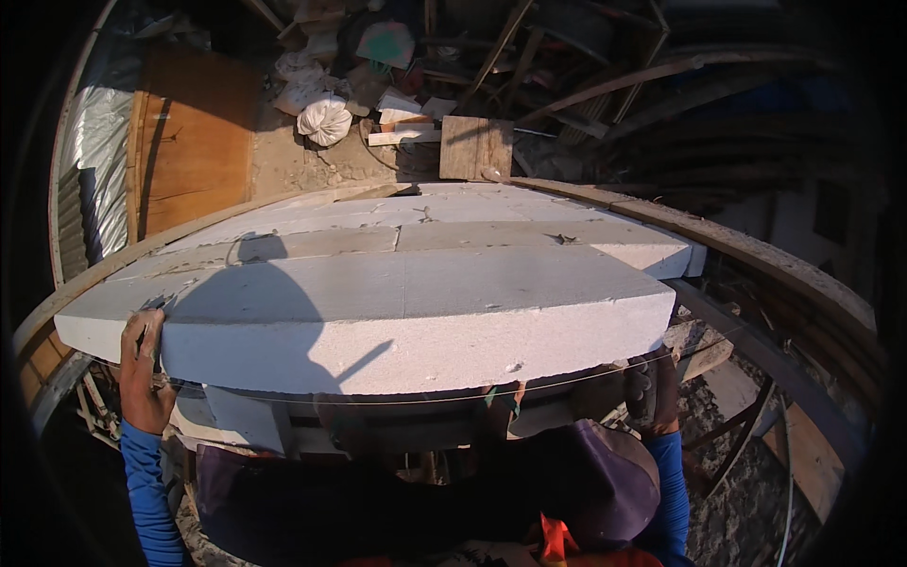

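Note:
A long white block [501, 342], like aerated concrete, spans the view in front of me, its broad top in sun and partly under my shadow. My left hand [142, 364] grips it near the left end, with fingers up against the front edge and the thumb lower down. At the right end my right hand [652, 386] holds it from underneath; its fingertips are partly hidden by the block. A thin string [425, 402] runs just below the front face, from one hand side to the other.
Beyond lie rows of similar pale blocks [472, 208], bordered by a timber rail [756, 255] at right. A brown wooden panel [194, 142], a white sack [324, 120] and a square board [477, 148] are farther off. Below, my foot [499, 408] shows near another white block [246, 416].

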